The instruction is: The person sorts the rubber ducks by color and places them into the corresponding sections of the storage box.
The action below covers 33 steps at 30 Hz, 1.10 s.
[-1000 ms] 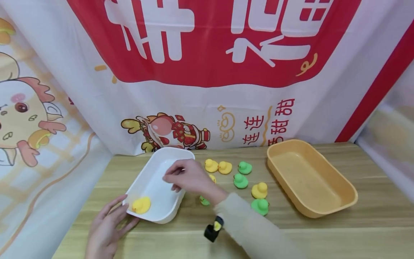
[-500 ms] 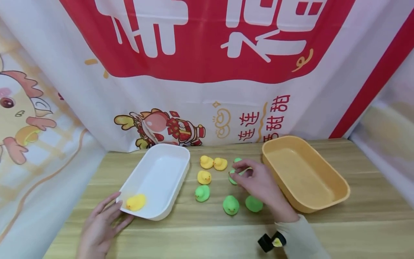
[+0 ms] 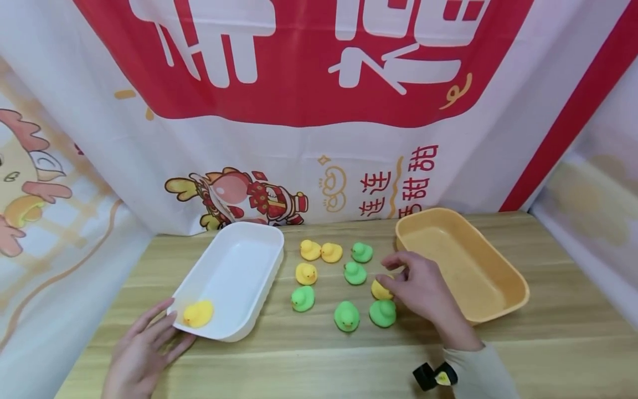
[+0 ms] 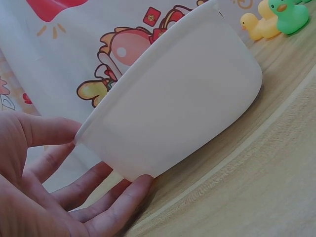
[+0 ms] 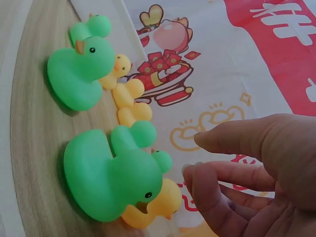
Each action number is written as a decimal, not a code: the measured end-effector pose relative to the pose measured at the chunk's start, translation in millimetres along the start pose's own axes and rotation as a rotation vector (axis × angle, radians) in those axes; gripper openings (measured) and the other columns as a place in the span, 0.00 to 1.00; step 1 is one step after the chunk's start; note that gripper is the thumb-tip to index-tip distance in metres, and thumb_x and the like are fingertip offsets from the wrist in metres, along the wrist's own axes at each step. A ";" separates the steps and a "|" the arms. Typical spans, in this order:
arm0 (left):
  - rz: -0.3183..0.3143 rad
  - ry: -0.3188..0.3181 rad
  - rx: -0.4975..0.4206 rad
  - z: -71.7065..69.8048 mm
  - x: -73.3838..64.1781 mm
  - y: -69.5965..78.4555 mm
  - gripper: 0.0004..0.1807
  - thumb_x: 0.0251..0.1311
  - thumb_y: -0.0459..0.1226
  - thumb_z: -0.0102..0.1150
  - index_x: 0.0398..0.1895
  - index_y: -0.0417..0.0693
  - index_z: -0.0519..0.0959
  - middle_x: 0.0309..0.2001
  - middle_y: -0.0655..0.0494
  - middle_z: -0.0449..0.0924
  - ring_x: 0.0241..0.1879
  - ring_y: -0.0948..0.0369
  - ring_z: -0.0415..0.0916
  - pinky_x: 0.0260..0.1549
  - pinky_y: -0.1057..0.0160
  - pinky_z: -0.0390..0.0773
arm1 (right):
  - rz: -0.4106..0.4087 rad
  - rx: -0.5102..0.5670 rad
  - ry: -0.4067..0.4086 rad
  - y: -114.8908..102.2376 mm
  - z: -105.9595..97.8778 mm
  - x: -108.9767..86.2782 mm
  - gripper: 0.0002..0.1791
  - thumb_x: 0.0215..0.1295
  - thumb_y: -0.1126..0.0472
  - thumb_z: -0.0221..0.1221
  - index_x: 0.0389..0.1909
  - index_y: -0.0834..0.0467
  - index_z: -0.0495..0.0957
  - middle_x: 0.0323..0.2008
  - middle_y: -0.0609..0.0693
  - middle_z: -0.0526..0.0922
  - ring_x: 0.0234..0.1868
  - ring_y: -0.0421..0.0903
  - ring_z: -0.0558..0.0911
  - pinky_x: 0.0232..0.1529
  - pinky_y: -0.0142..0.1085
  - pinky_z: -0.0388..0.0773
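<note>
My left hand (image 3: pixel 139 352) holds the near-left corner of a white plastic basin (image 3: pixel 244 260), its fingers spread along the rim and lower wall (image 4: pixel 168 89). One yellow rubber duck (image 3: pixel 198 314) lies inside that basin. My right hand (image 3: pixel 421 285) reaches over a yellow rubber duck (image 3: pixel 381 290), which its fingers partly hide in the head view. In the right wrist view, thumb and forefinger stand apart with a gap between them, and a green rubber duck (image 5: pixel 113 177) partly covers the yellow duck (image 5: pixel 163 202). That green duck (image 3: pixel 382 313) sits just below it.
More yellow ducks (image 3: pixel 331 252) and green ducks (image 3: pixel 346 316) stand scattered on the wooden table (image 3: pixel 279 366) between the two basins. A tan basin (image 3: pixel 456 260) lies right of them, close beside my right forearm. A printed cloth (image 3: pixel 299 160) hangs behind the table.
My right hand has moved from over the white basin rightward to the yellow duck by the tan basin. The left hand stays on the white basin, and the head view has shifted slightly.
</note>
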<state>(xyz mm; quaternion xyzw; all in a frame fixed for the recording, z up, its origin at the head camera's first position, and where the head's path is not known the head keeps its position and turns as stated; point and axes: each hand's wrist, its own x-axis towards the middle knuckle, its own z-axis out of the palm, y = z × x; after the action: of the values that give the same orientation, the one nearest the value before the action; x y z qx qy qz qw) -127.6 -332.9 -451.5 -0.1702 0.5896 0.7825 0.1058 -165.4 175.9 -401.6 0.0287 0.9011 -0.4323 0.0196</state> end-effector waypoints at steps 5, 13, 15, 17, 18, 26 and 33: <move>-0.019 0.007 0.014 0.0 -0.2 2.4 0.18 0.81 0.40 0.58 0.62 0.79 0.80 0.51 0.80 0.86 0.53 0.71 0.86 0.56 0.53 0.89 | 0.033 0.002 -0.051 3.2 0.3 2.7 0.20 0.68 0.58 0.72 0.57 0.61 0.83 0.34 0.52 0.86 0.23 0.45 0.82 0.24 0.35 0.80; -0.028 0.024 0.006 -0.2 1.1 1.8 0.18 0.80 0.41 0.59 0.62 0.80 0.80 0.50 0.80 0.86 0.52 0.71 0.86 0.57 0.53 0.89 | 0.051 -0.031 -0.099 5.5 0.6 3.8 0.21 0.69 0.61 0.72 0.60 0.60 0.82 0.38 0.51 0.86 0.26 0.45 0.81 0.26 0.37 0.81; -0.039 0.033 0.007 0.1 1.5 1.8 0.17 0.80 0.41 0.59 0.61 0.80 0.80 0.50 0.80 0.86 0.52 0.72 0.86 0.57 0.53 0.89 | 0.053 -0.055 -0.117 6.0 0.9 4.1 0.21 0.69 0.61 0.71 0.61 0.60 0.82 0.40 0.51 0.85 0.29 0.45 0.81 0.27 0.37 0.81; -0.041 0.038 0.006 0.2 1.9 1.9 0.17 0.80 0.42 0.60 0.61 0.81 0.80 0.49 0.81 0.86 0.52 0.72 0.86 0.58 0.53 0.89 | 0.037 -0.083 -0.119 6.3 0.8 5.1 0.21 0.68 0.61 0.71 0.61 0.59 0.83 0.42 0.51 0.85 0.32 0.45 0.80 0.29 0.37 0.81; -0.042 0.039 0.005 0.3 1.9 2.1 0.17 0.80 0.42 0.60 0.61 0.81 0.80 0.49 0.80 0.86 0.52 0.72 0.86 0.58 0.53 0.89 | 0.028 -0.094 -0.114 6.2 0.7 5.5 0.21 0.68 0.61 0.72 0.60 0.59 0.83 0.43 0.51 0.86 0.33 0.45 0.80 0.29 0.37 0.81; -0.079 0.069 0.000 0.3 3.3 -1.0 0.17 0.79 0.41 0.61 0.59 0.82 0.80 0.48 0.81 0.86 0.51 0.72 0.86 0.59 0.51 0.88 | -0.019 -0.133 -0.114 9.9 7.8 4.9 0.18 0.67 0.63 0.73 0.56 0.59 0.85 0.43 0.50 0.85 0.38 0.44 0.80 0.34 0.37 0.81; -0.078 0.072 0.041 4.8 3.3 2.7 0.18 0.80 0.44 0.60 0.63 0.81 0.76 0.48 0.82 0.84 0.52 0.73 0.85 0.60 0.54 0.88 | -0.081 -0.173 -0.099 16.8 14.5 6.9 0.14 0.66 0.64 0.73 0.52 0.57 0.87 0.43 0.49 0.86 0.40 0.44 0.81 0.42 0.37 0.83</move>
<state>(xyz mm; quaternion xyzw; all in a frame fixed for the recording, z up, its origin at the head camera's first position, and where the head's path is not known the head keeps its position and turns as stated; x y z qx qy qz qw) -132.3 -329.2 -449.2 -0.2192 0.6017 0.7589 0.1184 -170.9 175.3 -424.1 -0.0309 0.9334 -0.3541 0.0492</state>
